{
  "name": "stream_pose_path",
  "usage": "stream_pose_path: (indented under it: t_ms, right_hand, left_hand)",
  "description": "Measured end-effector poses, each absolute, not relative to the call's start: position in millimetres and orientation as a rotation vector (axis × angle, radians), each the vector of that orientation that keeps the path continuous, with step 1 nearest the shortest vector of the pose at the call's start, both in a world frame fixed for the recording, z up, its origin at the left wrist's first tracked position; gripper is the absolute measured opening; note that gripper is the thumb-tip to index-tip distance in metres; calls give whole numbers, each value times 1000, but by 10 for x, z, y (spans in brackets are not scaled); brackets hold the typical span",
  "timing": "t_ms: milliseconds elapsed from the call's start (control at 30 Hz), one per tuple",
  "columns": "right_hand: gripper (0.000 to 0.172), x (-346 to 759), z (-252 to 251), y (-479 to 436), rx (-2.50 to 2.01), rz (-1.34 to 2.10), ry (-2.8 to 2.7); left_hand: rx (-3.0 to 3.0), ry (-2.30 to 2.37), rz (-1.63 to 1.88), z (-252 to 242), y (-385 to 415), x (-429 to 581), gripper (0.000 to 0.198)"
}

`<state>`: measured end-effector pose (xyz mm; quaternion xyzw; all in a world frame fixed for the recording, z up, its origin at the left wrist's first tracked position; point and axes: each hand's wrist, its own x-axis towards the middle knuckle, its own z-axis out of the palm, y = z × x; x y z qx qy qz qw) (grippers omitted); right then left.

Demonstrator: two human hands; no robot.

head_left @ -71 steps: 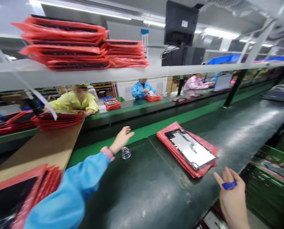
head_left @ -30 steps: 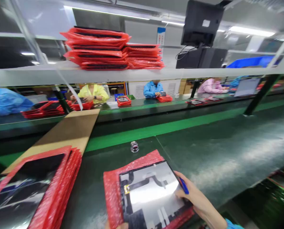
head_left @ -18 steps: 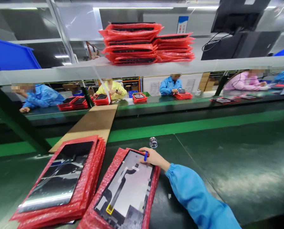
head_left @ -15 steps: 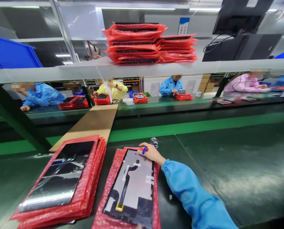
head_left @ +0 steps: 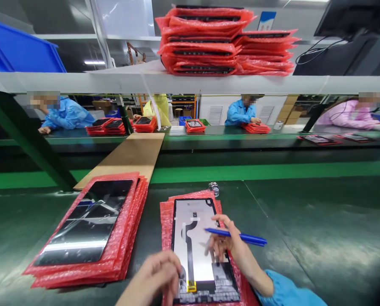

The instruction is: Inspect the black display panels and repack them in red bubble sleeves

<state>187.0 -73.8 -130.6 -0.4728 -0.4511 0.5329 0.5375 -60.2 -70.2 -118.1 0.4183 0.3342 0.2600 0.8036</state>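
Observation:
A tablet-sized panel (head_left: 205, 250), its silvery back with a dark flex strip facing up, lies on red bubble-wrap sleeves (head_left: 166, 221) on the dark green bench. Over its right edge is my right hand (head_left: 233, 242), holding a blue pen (head_left: 250, 239) between its fingers, the pen pointing left across the panel. My left hand (head_left: 160, 272) is at the panel's lower left edge with fingers curled; whether it grips the edge is hidden. Left of it, a glossy black panel (head_left: 88, 225) tops a stack of red sleeves (head_left: 126, 238).
A small clear object (head_left: 214, 188) sits behind the panel. Brown board (head_left: 129, 155) bridges to the far bench. A shelf (head_left: 113, 83) overhead carries red-wrapped stacks (head_left: 202, 42) and a blue bin (head_left: 21, 46). Several people sit across; a green post (head_left: 30, 140) slants at left.
My right hand has moved from the panel's top edge down to its right side. My left hand has come into view at the lower left. The panel now lies straighter, and the camera view has shifted.

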Motion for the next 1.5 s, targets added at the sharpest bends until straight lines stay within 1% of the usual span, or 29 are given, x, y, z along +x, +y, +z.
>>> stream_pose_path:
  t_ms: [33,100,200,233,300,367,400,500,667,767,967,1067,1133,1200,1267,1333,1400,1467,1500]
  right_hand:
    - [45,1846,-1321,-807,-1143,1262,-1089]
    - [37,1809,-1356,-894,-1252,1145,-1172]
    - [31,1778,-1433,-928,-1428,926,-1244]
    - [31,1771,-1463,-926,-1465,859,-1236]
    - [36,1764,-1519,-917,-1500,740,-1212]
    - [42,1762,-1559,-913,-1499,662,-1195]
    - [42,1763,-1571,-914,-1494,647,-1192]
    - [38,1762,-1582,-920,-1493,664,-1191]
    - [35,1731,-1587,-911,-1505,689,-1177]
    - [35,1718,-1603,-898,-1497,704,-1155]
    - [43,1751,-1608,-898,-1429,733,-1037]
    - [44,1702,-1586,-905,-1303,850,-908]
    - [46,1623,-1585,-916,-1134,982,-760]
    - [48,1542,-1605,-937,-995,1094,-632]
    - [48,1508,-1630,-961,-968,1126,-589]
    - [47,1555,-1619,-974,-990,1056,-601]
    - [40,1679,-1529,-955,-1015,912,-626]
    - [29,1838,-1349,-899,-1006,803,-643]
    - [31,1913,-1233,-860,-980,788,-640]
  left_hand:
    - [907,756,661,-1155,-589,-600,24]
    - [925,841,811,-1138,-406,-578,29]
    - [921,927,875,-1199,-257,-550,39]
    - [907,936,876,-1230,-235,-547,41]
    - [860,930,863,-1276,-214,-548,45]
    - [810,886,836,-1275,-203,-549,44]
    - [784,865,828,-1256,-196,-549,43]
    - [688,856,826,-1152,-163,-541,35]
    - [505,973,880,-1018,-114,-510,25]
    - [468,1000,900,-1023,-93,-499,23]
    - [593,998,874,-1079,-19,-438,25]
    - [703,935,806,-1052,0,-307,22]
    - [781,894,733,-1033,7,-199,24]
    - [843,882,687,-1030,21,-110,31]
    - [894,878,683,-1035,47,-67,39]
    - [943,868,707,-1023,80,-74,48]
    - [987,862,763,-970,118,-113,53]
    - [1040,849,856,-866,156,-157,50]
    - [1071,838,911,-798,175,-172,47]
